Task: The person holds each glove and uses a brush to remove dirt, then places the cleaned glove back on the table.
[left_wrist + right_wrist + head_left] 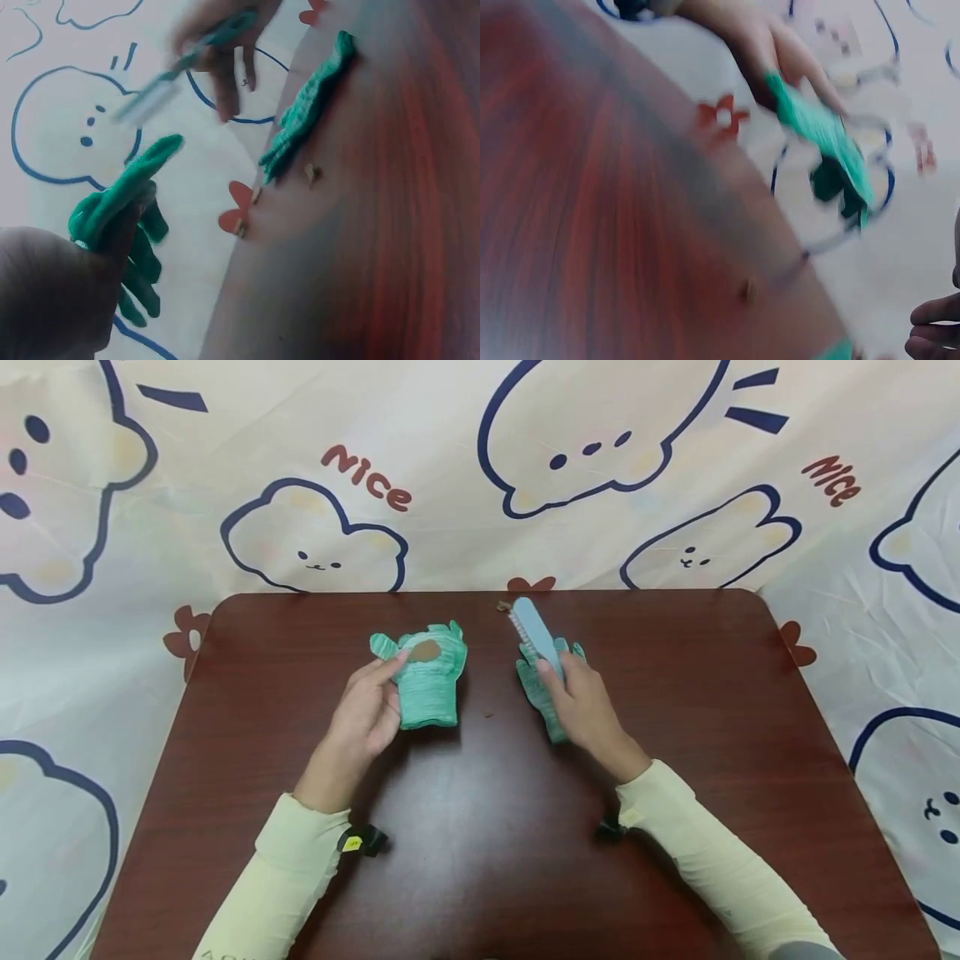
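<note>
My left hand [360,712] grips a green knit glove [429,695] by its side, raised over the table. A brown patch [424,651] shows on the glove's face, near my thumb tip. In my right hand [591,703] is a light-blue brush [536,628], held by the handle with its pale bristles turned left toward the glove. Below the brush, a second green glove [538,695] lies on the table, partly covered by the right hand. The left wrist view shows that glove [311,109] whole, lying flat, apart from the blurred brush [187,64].
Small brown crumbs lie on the dark wooden table [510,860], one crumb [488,714] between the hands and a brown bit [503,607] by the far edge. A printed white cloth [450,552] hangs behind the table and at its sides.
</note>
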The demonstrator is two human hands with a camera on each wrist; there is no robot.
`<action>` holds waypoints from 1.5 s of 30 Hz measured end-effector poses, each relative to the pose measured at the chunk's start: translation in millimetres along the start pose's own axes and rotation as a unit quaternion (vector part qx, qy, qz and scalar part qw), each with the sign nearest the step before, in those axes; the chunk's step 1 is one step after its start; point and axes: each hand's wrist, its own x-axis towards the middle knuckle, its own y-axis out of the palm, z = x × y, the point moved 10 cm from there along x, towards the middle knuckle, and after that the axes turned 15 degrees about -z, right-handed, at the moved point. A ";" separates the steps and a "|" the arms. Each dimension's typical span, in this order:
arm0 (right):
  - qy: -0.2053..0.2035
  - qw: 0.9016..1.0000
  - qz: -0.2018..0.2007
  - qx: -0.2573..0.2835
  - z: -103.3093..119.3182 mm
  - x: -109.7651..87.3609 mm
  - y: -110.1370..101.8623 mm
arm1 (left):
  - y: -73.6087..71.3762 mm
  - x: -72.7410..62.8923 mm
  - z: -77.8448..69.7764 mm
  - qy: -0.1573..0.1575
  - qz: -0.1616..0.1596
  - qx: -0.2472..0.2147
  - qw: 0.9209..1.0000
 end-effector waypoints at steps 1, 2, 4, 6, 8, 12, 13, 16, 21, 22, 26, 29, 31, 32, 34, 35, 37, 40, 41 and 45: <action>-0.019 1.000 0.000 0.010 15.2 -0.9 0.6 | 6.0 -2.8 -1.5 0.008 0.014 0.000 1.000; -0.037 0.999 0.004 0.019 29.6 -2.5 2.0 | 12.8 -6.1 -2.9 0.014 0.030 -0.002 0.999; -0.072 0.997 0.018 0.022 57.2 -6.7 6.5 | 27.4 -13.3 -5.7 0.026 0.070 -0.010 0.997; -0.103 0.994 0.035 0.009 80.6 -11.4 12.2 | 40.6 -20.7 -8.8 0.042 0.103 -0.009 0.994; -0.131 0.990 0.042 -0.011 97.9 -15.2 17.3 | 51.0 -26.7 -12.7 0.061 0.124 -0.009 0.990; -0.161 0.986 0.034 -0.039 115.4 -16.3 24.9 | 64.4 -34.3 -17.5 0.082 0.148 -0.015 0.986; -0.164 0.985 0.030 -0.041 116.8 -15.4 25.7 | 66.0 -35.3 -18.3 0.083 0.151 -0.018 0.985; -0.164 0.985 0.021 -0.045 118.3 -12.3 26.5 | 67.4 -36.8 -19.7 0.078 0.151 -0.026 0.985; -0.170 0.983 0.001 -0.063 118.7 -7.9 22.8 | 66.0 -37.4 -24.1 0.082 0.148 -0.030 0.985; -0.170 0.983 -0.004 -0.065 118.6 -6.6 21.4 | 65.6 -37.3 -25.5 0.085 0.147 -0.031 0.985; -0.157 0.986 -0.014 -0.063 116.5 -1.0 15.8 | 63.8 -36.9 -30.5 0.096 0.143 -0.031 0.985; -0.145 0.988 -0.013 -0.052 113.3 3.0 13.1 | 62.0 -36.9 -34.0 0.105 0.138 -0.032 0.984; -0.133 0.990 -0.021 -0.047 111.0 6.5 9.7 | 60.5 -37.0 -36.4 0.114 0.135 -0.033 0.984; -0.126 0.991 -0.026 -0.042 109.8 8.3 7.9 | 59.5 -37.5 -37.8 0.121 0.134 -0.033 0.983; -0.116 0.992 -0.034 -0.035 109.1 10.5 5.0 | 57.5 -37.8 -39.8 0.133 0.130 -0.032 0.982; -0.115 0.992 -0.033 -0.030 110.0 10.5 5.0 | 56.8 -38.0 -40.6 0.139 0.129 -0.029 0.982; -0.126 0.992 -0.022 -0.021 115.2 8.1 8.3 | 57.3 -39.5 -41.3 0.147 0.131 -0.023 0.980; -0.172 0.985 -0.005 -0.022 128.1 0.4 18.8 | 62.2 -42.6 -40.4 0.154 0.148 -0.008 0.977; -0.188 0.982 -0.006 -0.028 131.6 -1.6 21.5 | 63.4 -43.6 -40.2 0.157 0.150 -0.007 0.976; -0.207 0.976 -0.038 -0.058 132.2 -1.9 22.0 | 62.1 -44.2 -42.0 0.165 0.141 -0.007 0.976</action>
